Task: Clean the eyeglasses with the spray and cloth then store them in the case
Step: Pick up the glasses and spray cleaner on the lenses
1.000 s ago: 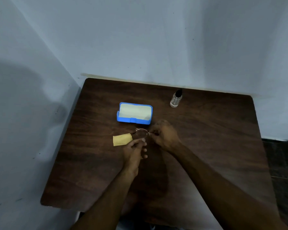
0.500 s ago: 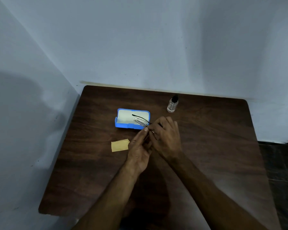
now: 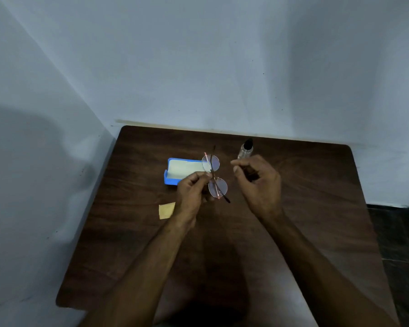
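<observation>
My left hand (image 3: 192, 194) pinches the round thin-framed eyeglasses (image 3: 215, 177) at the bridge and holds them upright above the table, one lens over the other. My right hand (image 3: 257, 182) hovers just to their right, fingers loosely curled, holding nothing. The open blue case (image 3: 172, 179) with a pale lining lies behind my left hand. A small yellow cloth (image 3: 167, 210) lies flat left of my left wrist. The clear spray bottle (image 3: 245, 149) with a black cap stands at the back, just beyond my right fingers.
The dark wooden table (image 3: 305, 208) sits in a corner, with pale blue walls along its far and left sides. Dark floor tiles (image 3: 399, 244) show at the right past the table edge.
The eyeglasses rose off the table in both hands. My right hand has now let go and moved right toward the bottle, while my left hand keeps them and turns them upright.
</observation>
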Motion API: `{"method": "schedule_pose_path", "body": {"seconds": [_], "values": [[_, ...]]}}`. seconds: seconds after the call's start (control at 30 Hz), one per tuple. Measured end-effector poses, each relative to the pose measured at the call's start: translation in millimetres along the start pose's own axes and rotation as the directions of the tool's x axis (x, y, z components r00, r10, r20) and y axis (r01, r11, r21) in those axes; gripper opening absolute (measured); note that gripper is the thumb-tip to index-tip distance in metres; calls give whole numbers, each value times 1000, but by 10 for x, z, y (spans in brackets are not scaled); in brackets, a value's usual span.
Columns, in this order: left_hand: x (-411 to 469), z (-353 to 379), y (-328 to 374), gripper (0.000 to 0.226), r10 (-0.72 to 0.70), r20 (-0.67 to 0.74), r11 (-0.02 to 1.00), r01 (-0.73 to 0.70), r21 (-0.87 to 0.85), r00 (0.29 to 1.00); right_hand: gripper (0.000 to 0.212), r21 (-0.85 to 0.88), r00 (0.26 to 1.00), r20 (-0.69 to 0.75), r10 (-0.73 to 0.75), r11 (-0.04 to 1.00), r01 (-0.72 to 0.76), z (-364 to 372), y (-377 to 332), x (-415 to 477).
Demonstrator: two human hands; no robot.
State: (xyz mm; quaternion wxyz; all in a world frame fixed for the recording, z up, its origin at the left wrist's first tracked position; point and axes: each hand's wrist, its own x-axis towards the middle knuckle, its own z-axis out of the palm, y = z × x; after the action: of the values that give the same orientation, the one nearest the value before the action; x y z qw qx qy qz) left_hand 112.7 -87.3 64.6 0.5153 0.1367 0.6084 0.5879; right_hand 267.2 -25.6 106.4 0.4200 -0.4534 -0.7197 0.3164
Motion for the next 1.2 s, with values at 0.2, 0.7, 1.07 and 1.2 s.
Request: {"method": "schedule_pose_path", "body": {"seconds": [0.2, 0.7, 1.07, 1.2], "values": [[107, -119, 387, 13, 152, 189, 882, -220, 417, 970, 14, -79, 985, 101, -142, 986, 150, -197, -94, 287], [270, -69, 1108, 4, -18, 449, 599, -350, 720, 893, 12, -239, 615, 778, -132, 842, 484, -392, -364, 775], [392, -60, 1218, 10, -273, 459, 537, -262, 802, 845, 9, -215, 572, 809, -133, 840, 498, -391, -359, 684], [402, -106, 1248, 9, -302, 438, 587, -197, 785, 847, 7, -154, 649, 731, -211, 875, 458, -466, -350, 621]]}}
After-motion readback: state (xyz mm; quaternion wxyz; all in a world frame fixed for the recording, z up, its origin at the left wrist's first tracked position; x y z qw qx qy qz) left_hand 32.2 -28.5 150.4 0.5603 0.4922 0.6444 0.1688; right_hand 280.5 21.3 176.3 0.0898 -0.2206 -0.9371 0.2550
